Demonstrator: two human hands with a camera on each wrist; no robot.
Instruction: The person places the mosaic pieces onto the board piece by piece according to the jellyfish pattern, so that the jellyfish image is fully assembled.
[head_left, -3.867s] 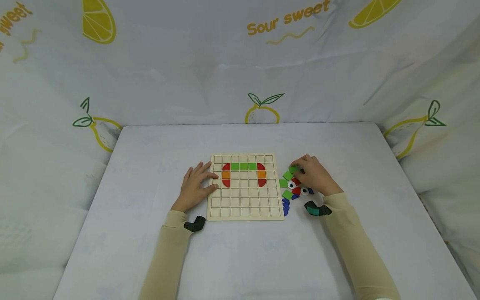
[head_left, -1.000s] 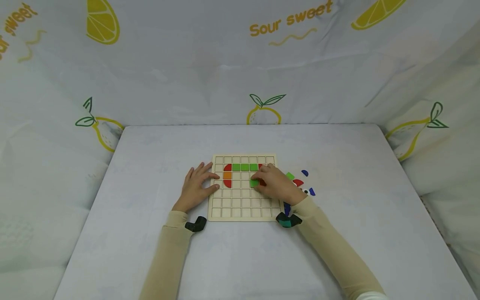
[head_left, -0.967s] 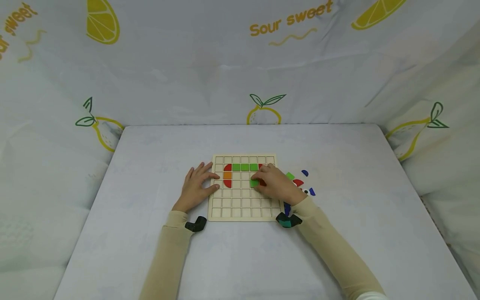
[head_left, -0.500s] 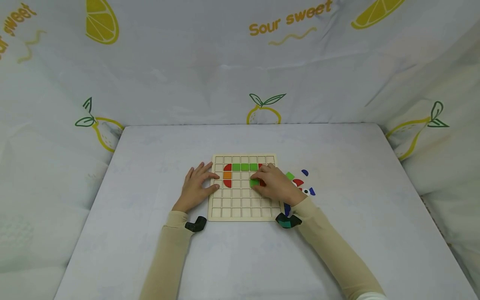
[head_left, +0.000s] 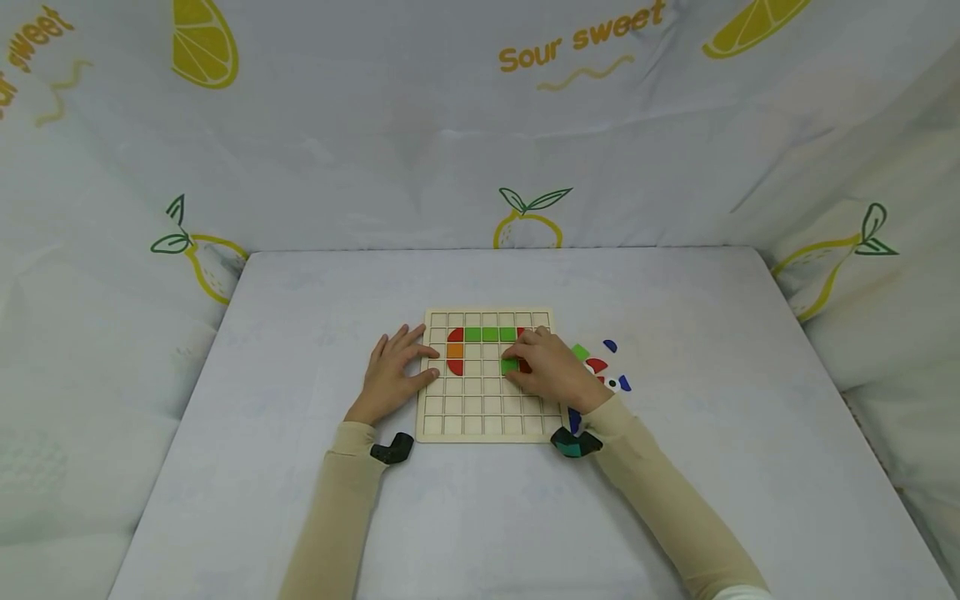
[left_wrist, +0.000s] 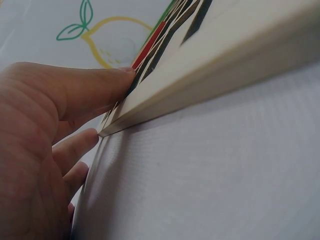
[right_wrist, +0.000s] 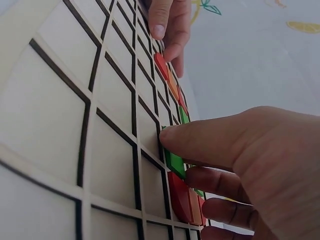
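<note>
A pale wooden grid board (head_left: 472,426) lies on the table. Along its left edge rests my left hand (head_left: 392,375), fingers spread and thumb on the rim. My right hand (head_left: 551,365) is over the board's right half, thumb and index finger pinching a green square tile (right_wrist: 175,162) at a cell left of the lower right red piece (right_wrist: 180,200). In the grid sit a row of green tiles (head_left: 490,334), an orange square (head_left: 455,351) and red rounded pieces (head_left: 455,367) on the left. My right hand partly hides the pieces on the right side.
Right of the board lie loose pieces: a green square (head_left: 581,352), a red rounded piece (head_left: 597,365), a white eye disc (head_left: 612,383) and blue pieces (head_left: 611,345). My right forearm covers part of this pile. A lemon-print cloth (head_left: 420,167) hangs behind the table.
My right hand has moved left from the loose pieces onto the board with a green tile. Over the last second it is almost still. My left hand stays at the board's edge.
</note>
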